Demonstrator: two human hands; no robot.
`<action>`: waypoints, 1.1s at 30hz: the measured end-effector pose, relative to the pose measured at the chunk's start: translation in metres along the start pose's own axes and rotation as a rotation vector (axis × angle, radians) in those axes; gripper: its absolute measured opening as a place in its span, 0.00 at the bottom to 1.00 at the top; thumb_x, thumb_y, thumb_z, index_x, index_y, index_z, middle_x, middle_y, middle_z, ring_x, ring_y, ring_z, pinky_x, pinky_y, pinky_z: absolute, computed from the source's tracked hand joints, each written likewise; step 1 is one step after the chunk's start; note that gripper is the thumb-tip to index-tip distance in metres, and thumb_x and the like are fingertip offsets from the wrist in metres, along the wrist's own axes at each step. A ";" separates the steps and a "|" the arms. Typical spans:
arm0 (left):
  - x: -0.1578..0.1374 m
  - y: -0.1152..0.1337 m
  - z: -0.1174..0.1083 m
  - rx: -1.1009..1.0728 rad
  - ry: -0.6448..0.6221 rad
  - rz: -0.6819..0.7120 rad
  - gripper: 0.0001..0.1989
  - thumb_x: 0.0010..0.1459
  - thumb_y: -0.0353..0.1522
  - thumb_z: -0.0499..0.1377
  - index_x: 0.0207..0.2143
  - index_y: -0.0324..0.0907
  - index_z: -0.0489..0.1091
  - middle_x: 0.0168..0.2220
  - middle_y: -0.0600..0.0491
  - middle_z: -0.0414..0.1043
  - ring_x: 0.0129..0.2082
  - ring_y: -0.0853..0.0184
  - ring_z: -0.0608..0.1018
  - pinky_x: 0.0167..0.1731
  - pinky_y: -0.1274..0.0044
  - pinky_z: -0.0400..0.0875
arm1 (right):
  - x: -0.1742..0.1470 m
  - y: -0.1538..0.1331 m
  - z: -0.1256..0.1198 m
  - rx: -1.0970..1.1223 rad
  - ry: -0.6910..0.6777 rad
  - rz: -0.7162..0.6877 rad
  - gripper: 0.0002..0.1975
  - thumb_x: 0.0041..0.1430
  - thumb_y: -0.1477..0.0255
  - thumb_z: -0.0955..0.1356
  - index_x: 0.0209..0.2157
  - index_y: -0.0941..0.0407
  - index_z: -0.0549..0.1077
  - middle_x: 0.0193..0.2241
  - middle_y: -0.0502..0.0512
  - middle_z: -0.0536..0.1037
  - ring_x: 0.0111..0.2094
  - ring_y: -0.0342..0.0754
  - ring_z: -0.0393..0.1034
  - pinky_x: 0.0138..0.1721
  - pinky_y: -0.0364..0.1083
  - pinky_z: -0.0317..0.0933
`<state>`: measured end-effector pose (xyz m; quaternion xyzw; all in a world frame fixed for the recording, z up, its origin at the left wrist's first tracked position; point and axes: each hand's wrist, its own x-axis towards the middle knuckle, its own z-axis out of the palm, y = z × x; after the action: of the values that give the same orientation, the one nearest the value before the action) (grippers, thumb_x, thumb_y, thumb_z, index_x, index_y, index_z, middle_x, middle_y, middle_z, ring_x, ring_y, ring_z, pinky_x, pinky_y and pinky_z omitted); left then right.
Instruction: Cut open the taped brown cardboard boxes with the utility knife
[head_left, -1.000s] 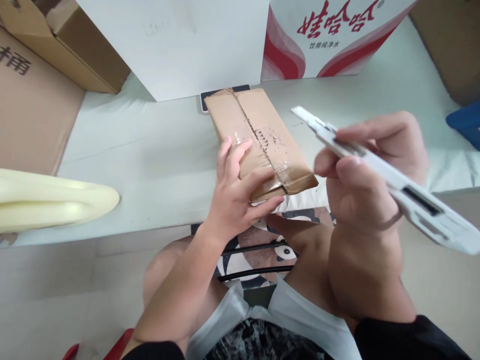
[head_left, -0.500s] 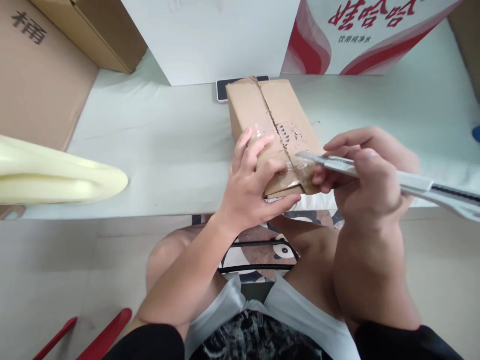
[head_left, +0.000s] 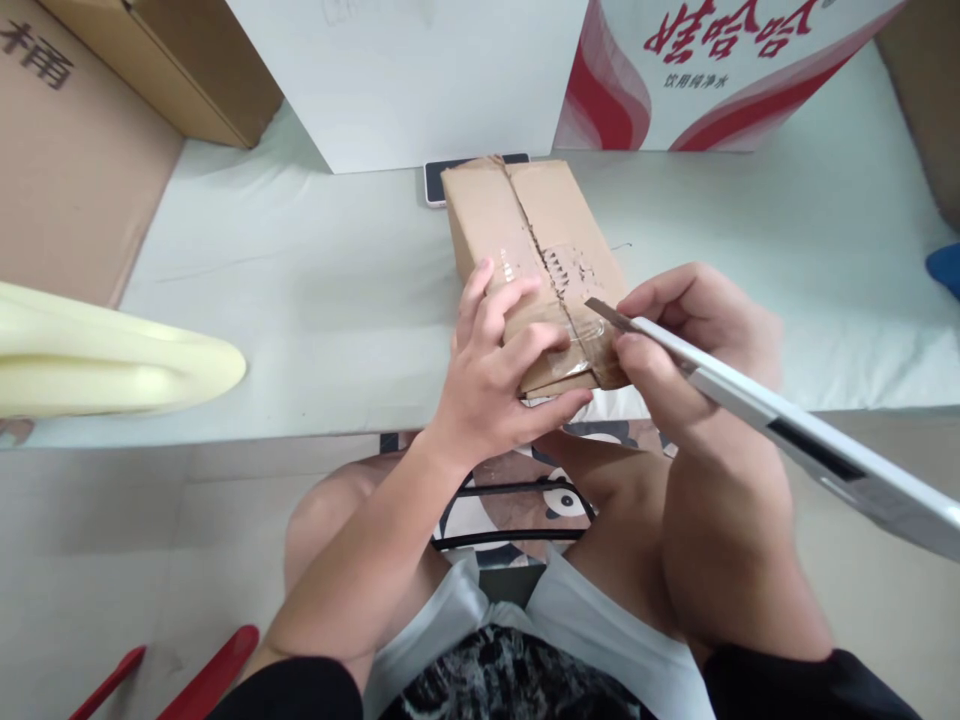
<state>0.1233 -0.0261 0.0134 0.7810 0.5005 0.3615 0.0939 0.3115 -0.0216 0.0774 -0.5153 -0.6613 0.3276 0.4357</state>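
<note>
Here are the two hands, set apart: the left hand point(head_left: 487, 370) is clamped on the small cardboard box point(head_left: 540, 215), fingers fanned over its top, thumb against its near end. On the other side, the right hand point(head_left: 697, 350) grips a utility knife point(head_left: 757, 410) between thumb and fingers, handle slanting out to the right. The blade point(head_left: 609, 313) is out, pointing left, its tip over the top of the box just right of the seam; whether it touches, I cannot tell. The box sits right by the near edge of the cloth-covered table point(head_left: 322, 300), a ragged line down its middle and clear tape shining at the near end. Past its far end pokes a phone point(head_left: 435, 185), partly hidden. Further back stands a white panel point(head_left: 420, 80), and tight beside it a red-and-white printed panel point(head_left: 690, 80). Out left, a pale yellow object point(head_left: 112, 350) lies along the near edge, with a brown carton point(head_left: 82, 150) beyond it. Far right, a blue object point(head_left: 945, 270) peeks in, and down on the floor, left, two red pieces point(head_left: 214, 670) show.
</note>
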 end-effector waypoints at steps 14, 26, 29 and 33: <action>-0.001 0.002 0.002 -0.039 0.028 -0.008 0.22 0.57 0.55 0.66 0.45 0.52 0.73 0.63 0.50 0.67 0.75 0.48 0.58 0.76 0.47 0.45 | 0.000 -0.005 0.006 -0.125 0.015 -0.101 0.05 0.55 0.72 0.68 0.29 0.50 0.67 0.19 0.44 0.65 0.19 0.41 0.54 0.22 0.46 0.53; -0.002 0.003 0.003 -0.039 0.047 -0.014 0.21 0.57 0.55 0.65 0.44 0.53 0.71 0.62 0.52 0.67 0.74 0.50 0.59 0.77 0.48 0.46 | -0.001 -0.001 0.010 -0.175 0.042 -0.121 0.07 0.54 0.74 0.69 0.29 0.50 0.66 0.16 0.43 0.64 0.16 0.39 0.53 0.19 0.45 0.48; -0.003 0.000 0.008 -0.055 0.122 0.050 0.20 0.60 0.54 0.63 0.45 0.52 0.70 0.61 0.50 0.68 0.71 0.50 0.63 0.76 0.48 0.48 | 0.000 -0.002 0.012 -0.203 0.050 -0.133 0.06 0.52 0.75 0.68 0.28 0.50 0.65 0.16 0.42 0.64 0.16 0.39 0.53 0.18 0.44 0.48; -0.003 -0.006 0.014 -0.099 0.239 0.160 0.20 0.63 0.53 0.61 0.46 0.50 0.68 0.59 0.49 0.68 0.67 0.51 0.68 0.74 0.46 0.51 | 0.001 -0.002 0.013 -0.238 0.071 -0.153 0.06 0.49 0.77 0.67 0.28 0.51 0.65 0.16 0.42 0.64 0.16 0.38 0.54 0.18 0.43 0.48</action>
<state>0.1279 -0.0227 -0.0007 0.7642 0.4260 0.4823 0.0430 0.2987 -0.0208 0.0742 -0.5227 -0.7169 0.1945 0.4183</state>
